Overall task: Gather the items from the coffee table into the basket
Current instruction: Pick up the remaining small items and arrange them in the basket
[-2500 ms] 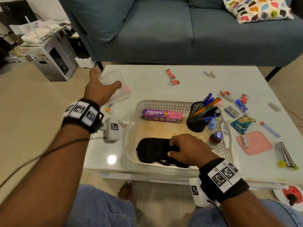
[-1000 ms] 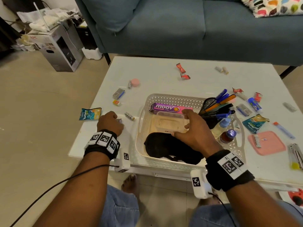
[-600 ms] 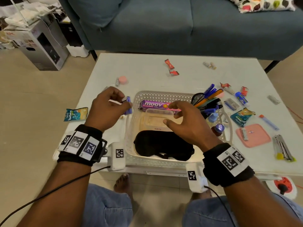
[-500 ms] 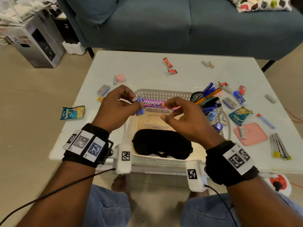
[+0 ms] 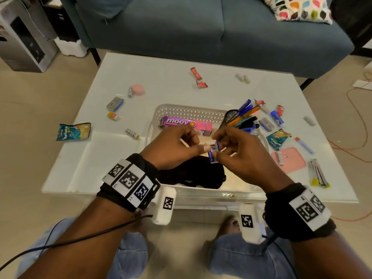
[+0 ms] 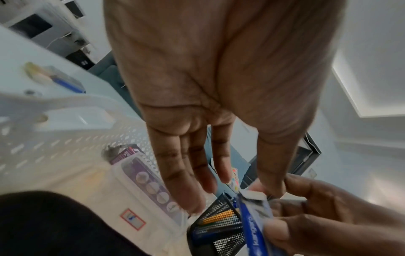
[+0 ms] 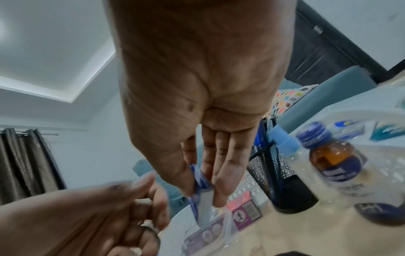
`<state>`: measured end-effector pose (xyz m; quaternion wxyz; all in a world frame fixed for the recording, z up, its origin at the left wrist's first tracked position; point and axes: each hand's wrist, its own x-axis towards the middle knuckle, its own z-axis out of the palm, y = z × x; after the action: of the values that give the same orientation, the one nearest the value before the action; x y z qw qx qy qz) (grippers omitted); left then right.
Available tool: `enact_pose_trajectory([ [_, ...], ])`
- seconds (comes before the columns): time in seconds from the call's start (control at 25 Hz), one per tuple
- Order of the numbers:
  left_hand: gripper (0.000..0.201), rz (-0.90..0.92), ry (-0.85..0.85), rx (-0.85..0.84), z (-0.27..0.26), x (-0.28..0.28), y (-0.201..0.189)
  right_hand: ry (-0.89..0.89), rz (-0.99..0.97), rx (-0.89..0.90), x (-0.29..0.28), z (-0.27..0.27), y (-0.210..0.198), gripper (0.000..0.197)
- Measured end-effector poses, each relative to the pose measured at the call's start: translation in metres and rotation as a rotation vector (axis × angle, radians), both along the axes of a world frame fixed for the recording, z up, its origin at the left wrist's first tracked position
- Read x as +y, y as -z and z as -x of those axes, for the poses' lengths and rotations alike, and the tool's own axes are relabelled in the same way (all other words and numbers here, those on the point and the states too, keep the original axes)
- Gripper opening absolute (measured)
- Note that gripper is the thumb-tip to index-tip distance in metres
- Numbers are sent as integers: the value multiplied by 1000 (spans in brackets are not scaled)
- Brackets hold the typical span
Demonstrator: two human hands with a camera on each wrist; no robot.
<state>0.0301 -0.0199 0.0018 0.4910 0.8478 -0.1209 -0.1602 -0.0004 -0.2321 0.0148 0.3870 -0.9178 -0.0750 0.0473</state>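
Both hands hover over the white perforated basket (image 5: 187,112) on the coffee table. My right hand (image 5: 218,150) pinches a small blue and white packet (image 5: 213,153) between thumb and fingers, which the right wrist view shows on the packet (image 7: 202,199). My left hand (image 5: 199,144) is beside it, with its thumb tip against the packet's white end (image 6: 252,194) and its other fingers off it. The basket holds a purple moov box (image 5: 181,122), a black eye mask (image 5: 193,174), a mesh pen holder (image 5: 231,117) and a brown bottle (image 7: 335,159).
Loose items lie on the white table: a teal sachet (image 5: 73,131), a battery (image 5: 132,133), a grey packet (image 5: 115,103) and a pink disc (image 5: 137,90) on the left, red wrappers (image 5: 196,73) at the back, a pink tray (image 5: 289,159) on the right. A blue sofa (image 5: 201,27) stands behind.
My left hand carried the blue packet from the table's left side to above the basket. My right hand rose from the clear box and took hold of the packet.
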Motion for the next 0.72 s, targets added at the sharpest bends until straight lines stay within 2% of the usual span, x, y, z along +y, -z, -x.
enact_pose_trajectory([
  [0.16,30,-305,371,151,14,0,8,153,233,44,-27,12,-2,22],
  [0.24,22,-379,452,174,20,-7,13,198,285,105,-39,17,0,20],
  [0.36,14,-411,440,142,22,-14,16,176,384,167,-47,21,6,18],
  [0.56,12,-398,432,159,21,-14,18,154,369,246,-39,22,32,18],
  [0.72,10,-379,438,176,19,-14,19,203,438,338,-42,17,53,19],
])
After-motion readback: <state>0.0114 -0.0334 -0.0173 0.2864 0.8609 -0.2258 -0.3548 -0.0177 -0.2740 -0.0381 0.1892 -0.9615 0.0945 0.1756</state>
